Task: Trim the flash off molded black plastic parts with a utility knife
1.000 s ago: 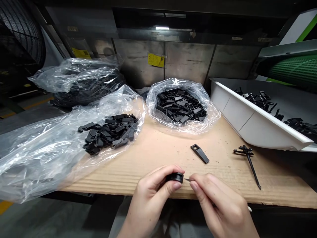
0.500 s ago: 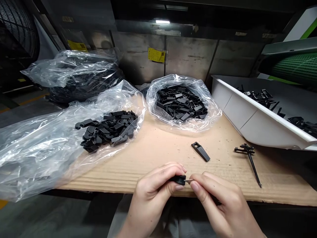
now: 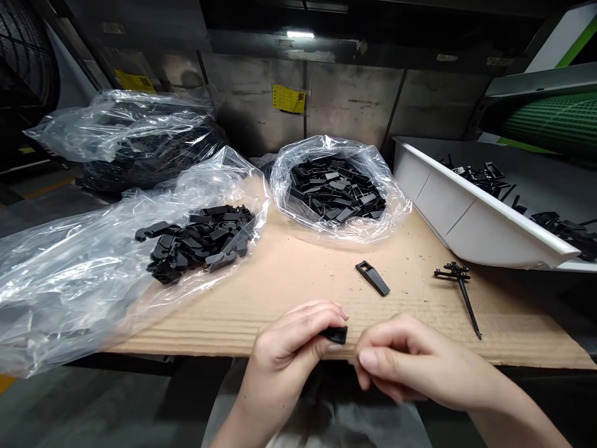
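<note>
At the cardboard's front edge, my left hand [image 3: 293,345] pinches a small black plastic part [image 3: 336,335] between thumb and fingers, its end facing right. Just to the right, apart from that part, is my right hand [image 3: 401,358], fingers curled and thumb against the index finger. Whatever it may hold is hidden. Beyond the hands lies a black tapered plastic piece [image 3: 373,278] with a square hole at one end. Farther right rests a black moulding sprue [image 3: 459,289] with a long stem.
Cardboard [image 3: 298,261] covers the worktop. An open clear bag [image 3: 345,230] of black pieces stands at the back; another bag [image 3: 84,249] spreads left with black parts at its mouth. A full bag [image 3: 144,130] sits behind it. The white bin [image 3: 485,214] at right holds black mouldings.
My right hand has drawn away slightly from the black part, and the thin metal blade at its fingertips no longer shows. My left hand keeps its hold. The view has shifted a little.
</note>
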{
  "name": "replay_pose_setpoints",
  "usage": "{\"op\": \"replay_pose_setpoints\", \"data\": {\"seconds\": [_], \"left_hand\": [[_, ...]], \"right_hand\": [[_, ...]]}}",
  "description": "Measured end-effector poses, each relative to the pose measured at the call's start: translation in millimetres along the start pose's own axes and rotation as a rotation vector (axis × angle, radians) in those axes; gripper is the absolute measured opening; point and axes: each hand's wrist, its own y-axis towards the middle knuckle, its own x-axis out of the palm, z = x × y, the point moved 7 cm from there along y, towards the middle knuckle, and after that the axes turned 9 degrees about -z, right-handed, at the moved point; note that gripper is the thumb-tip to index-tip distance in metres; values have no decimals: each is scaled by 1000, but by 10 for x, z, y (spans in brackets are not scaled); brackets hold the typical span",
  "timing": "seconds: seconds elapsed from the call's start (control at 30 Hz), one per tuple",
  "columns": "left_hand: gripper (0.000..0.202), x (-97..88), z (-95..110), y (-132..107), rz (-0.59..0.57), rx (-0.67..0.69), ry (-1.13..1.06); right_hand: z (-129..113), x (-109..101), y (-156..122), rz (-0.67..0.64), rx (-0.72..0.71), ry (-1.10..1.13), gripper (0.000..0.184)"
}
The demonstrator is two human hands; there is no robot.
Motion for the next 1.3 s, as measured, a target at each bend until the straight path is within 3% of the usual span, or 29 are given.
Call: {"op": "replay_pose_setpoints", "data": {"seconds": [0.07,0.1,0.17,0.23,0.3,0.4,0.87,1.13,1.3], "left_hand": [[33,-8,9,-2,13,-6,32],[32,-13,12,-3,21,-11,49],[28,-22,-3,-5,37,-48,81],[28,-34,-38,-11,57,-106,94],[28,-41,-61,-16,70,-144,105],[21,-37,-30,-10,70,-121,133],[25,-28,-6,1,47,-86,51],[12,22,-106,14,-33,-232,-119],[10,38,-134,-19,-50,-278,-167]], "right_hand": [[16,17,-54,-37,-12,68,24],[13,-2,-85,8,-54,60,20],[-27,-97,-174,234,-203,-61,16],[-112,-151,-306,516,-379,-327,28],[-164,-87,-368,674,-459,-627,36],[-125,-8,-290,692,-375,-787,28],[-92,50,-200,706,-271,-709,22],[-158,80,-289,970,-453,-916,22],[-160,11,-295,976,-471,-848,21]]}}
